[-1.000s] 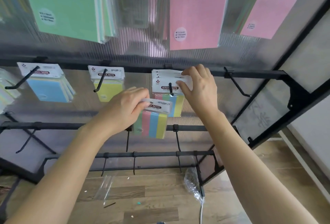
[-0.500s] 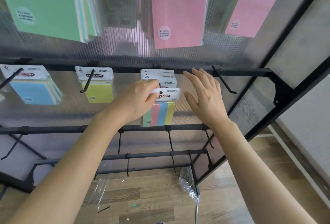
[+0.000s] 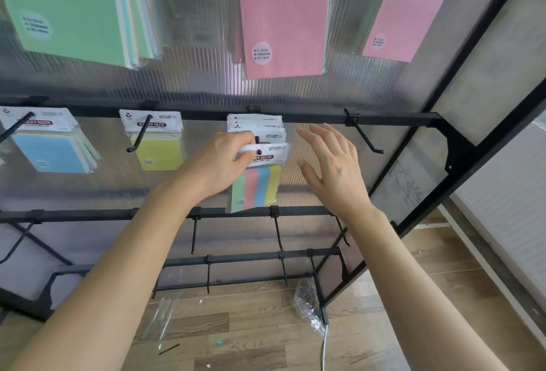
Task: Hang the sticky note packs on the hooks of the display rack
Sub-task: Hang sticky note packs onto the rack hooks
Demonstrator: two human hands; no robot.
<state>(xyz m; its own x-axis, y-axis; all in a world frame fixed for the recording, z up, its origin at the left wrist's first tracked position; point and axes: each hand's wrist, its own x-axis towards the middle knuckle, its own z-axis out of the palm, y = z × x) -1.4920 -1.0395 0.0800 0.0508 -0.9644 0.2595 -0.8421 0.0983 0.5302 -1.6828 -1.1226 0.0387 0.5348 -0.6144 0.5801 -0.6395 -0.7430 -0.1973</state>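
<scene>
Fingers [image 3: 240, 138] of your left hand [image 3: 224, 161] pinch the white header of the striped sticky note pack [image 3: 257, 190], threaded on the middle hook [image 3: 259, 152] of the display rack [image 3: 393, 120], in front of other packs [image 3: 257, 124] hanging there. Your right hand [image 3: 334, 175] hovers just beside it, fingers spread wide, holding nothing. Left of these, a yellow pack [image 3: 161, 153] and blue packs [image 3: 50, 152] each fill a hook.

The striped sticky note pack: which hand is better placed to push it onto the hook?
Probably the left hand: it pinches the striped pack by its header at the hook. The right hand hovers open beside, holding nothing.
</scene>
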